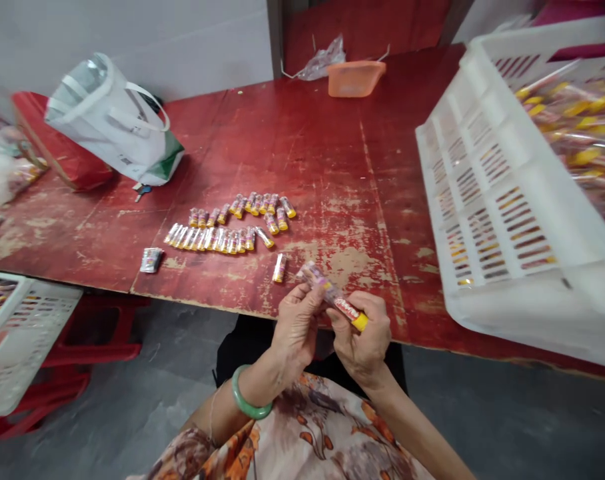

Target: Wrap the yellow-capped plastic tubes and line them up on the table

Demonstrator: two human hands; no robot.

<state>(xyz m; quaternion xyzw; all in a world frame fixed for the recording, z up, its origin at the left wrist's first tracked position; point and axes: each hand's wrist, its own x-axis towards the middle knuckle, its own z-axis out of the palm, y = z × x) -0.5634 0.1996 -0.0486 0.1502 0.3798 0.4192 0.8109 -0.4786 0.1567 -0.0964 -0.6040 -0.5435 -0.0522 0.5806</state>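
Both hands hold one small wrapped tube (338, 301) with a yellow cap over the near edge of the red table (307, 153). My left hand (297, 327), with a green bangle on the wrist, pinches the tube's clear wrapper end. My right hand (363, 337) is closed round the yellow-capped end. Just beyond the hands, a single tube (279, 268) lies on the table. Farther back, several similar tubes (230, 227) lie in rows.
A large white slotted crate (502, 220) full of wrapped tubes stands tilted at the right. A white bag (113, 123) sits at the back left, an orange tray (355, 77) at the back. A small packet (151, 259) lies left of the rows. Another white crate (17, 333) stands below left.
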